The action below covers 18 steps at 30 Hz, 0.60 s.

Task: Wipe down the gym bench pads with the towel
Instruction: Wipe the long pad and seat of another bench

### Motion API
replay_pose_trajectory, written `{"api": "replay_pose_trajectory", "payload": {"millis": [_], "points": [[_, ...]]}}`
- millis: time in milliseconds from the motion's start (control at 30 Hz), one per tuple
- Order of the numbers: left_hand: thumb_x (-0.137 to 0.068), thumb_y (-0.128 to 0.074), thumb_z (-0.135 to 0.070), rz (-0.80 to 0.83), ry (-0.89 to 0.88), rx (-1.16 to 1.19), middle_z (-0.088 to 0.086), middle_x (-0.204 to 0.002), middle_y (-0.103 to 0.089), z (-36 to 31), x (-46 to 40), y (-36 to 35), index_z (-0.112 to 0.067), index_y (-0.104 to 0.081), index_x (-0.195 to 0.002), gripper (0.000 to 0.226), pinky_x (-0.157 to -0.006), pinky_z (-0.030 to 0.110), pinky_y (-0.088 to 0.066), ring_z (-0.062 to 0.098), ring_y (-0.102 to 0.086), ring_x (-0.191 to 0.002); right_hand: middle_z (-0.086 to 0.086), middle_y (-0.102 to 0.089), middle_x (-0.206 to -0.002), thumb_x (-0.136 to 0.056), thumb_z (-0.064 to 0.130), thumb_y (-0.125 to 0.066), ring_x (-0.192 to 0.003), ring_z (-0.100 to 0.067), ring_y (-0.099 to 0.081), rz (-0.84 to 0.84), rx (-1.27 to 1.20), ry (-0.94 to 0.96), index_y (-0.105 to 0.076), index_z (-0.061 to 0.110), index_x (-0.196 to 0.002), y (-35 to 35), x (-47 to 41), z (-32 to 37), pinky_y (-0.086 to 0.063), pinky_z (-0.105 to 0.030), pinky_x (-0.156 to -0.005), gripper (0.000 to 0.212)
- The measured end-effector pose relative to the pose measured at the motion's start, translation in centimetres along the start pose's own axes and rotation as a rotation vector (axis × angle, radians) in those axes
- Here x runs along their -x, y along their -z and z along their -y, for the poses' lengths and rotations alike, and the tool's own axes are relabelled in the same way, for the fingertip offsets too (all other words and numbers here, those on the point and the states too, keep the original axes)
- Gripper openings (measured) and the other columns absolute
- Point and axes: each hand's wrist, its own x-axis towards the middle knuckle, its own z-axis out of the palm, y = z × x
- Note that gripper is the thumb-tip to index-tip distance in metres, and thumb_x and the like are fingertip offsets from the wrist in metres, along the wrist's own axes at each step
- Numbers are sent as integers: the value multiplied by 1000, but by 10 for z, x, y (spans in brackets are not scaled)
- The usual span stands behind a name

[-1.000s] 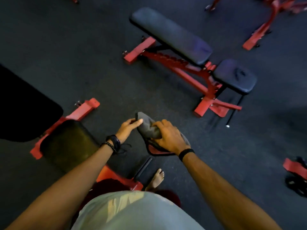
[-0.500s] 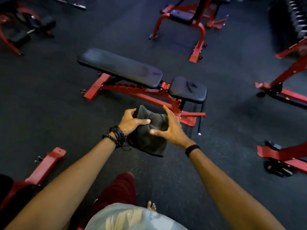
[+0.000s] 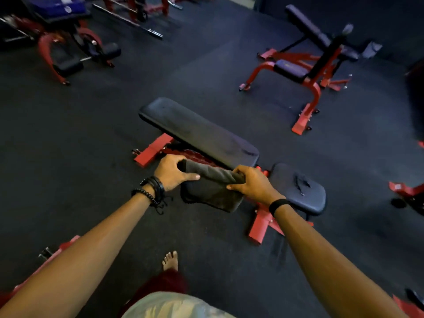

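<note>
1. The left hand (image 3: 171, 171) gripped the folded grey towel's (image 3: 212, 189) left end, thumb laid over it.
2. The towel hung in the air in front of the bench's long back pad (image 3: 197, 131).
3. The right hand (image 3: 251, 183) pinched the towel's right end, near the seat pad (image 3: 300, 189).

No readable text, label, brand, number or sign. Pale patch on blue pad (image 3: 55, 6) at 11 o'clock: blurred, illegible. Small light mark on seat pad (image 3: 288, 67) of far bench at 2 o'clock: too small to read. Wristband (image 3: 278, 205) on right wrist: plain black, no legible marking.
</note>
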Motion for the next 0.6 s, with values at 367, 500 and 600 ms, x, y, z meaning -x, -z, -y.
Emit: {"api": "replay_pose_trajectory", "payload": {"millis": [367, 500, 600], "points": [[-82, -75, -32, -126, 91, -265, -1, -97, -70, 54, -150, 104, -23, -68, -102, 23, -72, 31, -50, 20, -64, -92, 1, -47, -99, -84, 37, -75, -89, -18, -47, 52, 106, 110, -51, 26, -88, 8, -214, 56, -41, -35, -76, 26], [-84, -71, -35, -134, 165, -325, 0, -101, -70, 79, -198, 120, -25, -68, -105, 23, -71, 31, -47, 23, -64, -96, 3, -55, -93, -86, 34, -74, -84, -17, -51, 158, 131, 122, -53, 25, -87, 14, -285, 60, -36, -30, -71, 22], [-86, -70, -31, -136, 210, -350, -1, -100, -68, 96, -250, 135, -24, -67, -104, 20, -68, 29, -43, 21, -63, -96, 5, -58, -94, -86, 31, -74, -86, -16, -55, 223, 119, 132, -53, 28, -92, 17, -348, 59, -38, -29, -70, 23]]}}
